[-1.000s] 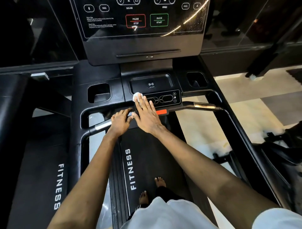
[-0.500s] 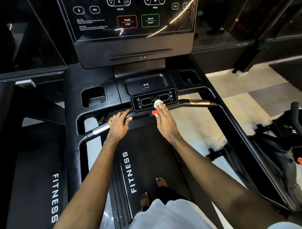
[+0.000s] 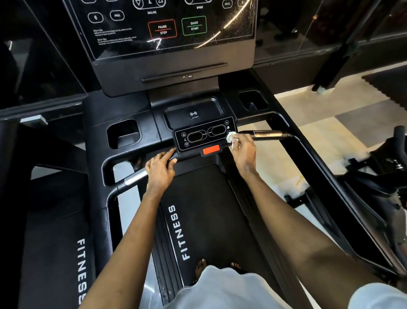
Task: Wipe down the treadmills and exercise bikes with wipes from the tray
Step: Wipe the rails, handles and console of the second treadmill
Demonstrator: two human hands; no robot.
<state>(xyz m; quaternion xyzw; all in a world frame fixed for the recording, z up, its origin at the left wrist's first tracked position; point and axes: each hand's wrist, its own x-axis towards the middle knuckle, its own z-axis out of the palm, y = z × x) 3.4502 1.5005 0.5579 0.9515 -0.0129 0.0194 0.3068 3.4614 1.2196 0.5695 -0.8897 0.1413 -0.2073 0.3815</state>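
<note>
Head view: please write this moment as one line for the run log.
step: wipe treadmill | right hand: holds wipe at right edge of control panel | left hand: grips handlebar

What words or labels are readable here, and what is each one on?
"PAUSE STOP": red-outlined button on the console.
"QUICK START": green-outlined button.
"INCLINE": under the console's arrow keys.
"SPEED": console's top edge.
"FITNESS": this treadmill's deck; also the left treadmill.
Console small print and the handlebar panel labels: too small to read.

Console (image 3: 167, 33) reads PAUSE STOP, QUICK START, INCLINE; treadmill deck (image 3: 204, 198) reads FITNESS
</note>
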